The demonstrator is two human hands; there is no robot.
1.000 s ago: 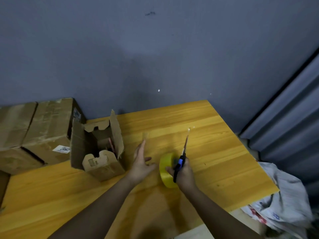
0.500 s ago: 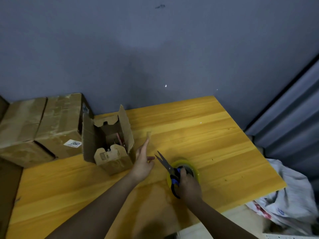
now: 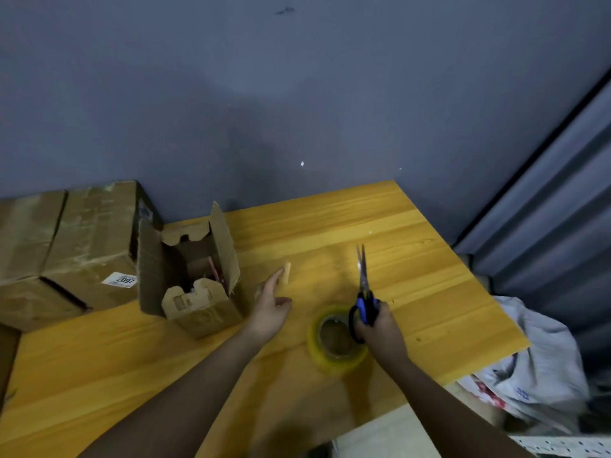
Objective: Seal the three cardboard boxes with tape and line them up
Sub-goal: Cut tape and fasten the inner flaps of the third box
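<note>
So we've got the scissors [image 3: 363, 285] in our right hand [image 3: 380, 328], fingers curled tight round the blue and black handles, blades together and pointing away toward the far wall. That grip sits right over the yellow tape roll [image 3: 335, 345], which lies flat on the tabletop [image 3: 413, 259] near the front edge. Our left hand [image 3: 269, 312] is loose, fingers straight, with a short strip of tape [image 3: 287, 273] stuck to the fingertips. Just left of it stands the small cardboard box [image 3: 195, 276], flaps up and unsealed. Further left, the two bigger boxes [image 3: 66, 246] sit side by side against the wall, tops shut with glossy tape over them. Off the right edge of the tabletop there's a crumpled white bag [image 3: 542, 368].
</note>
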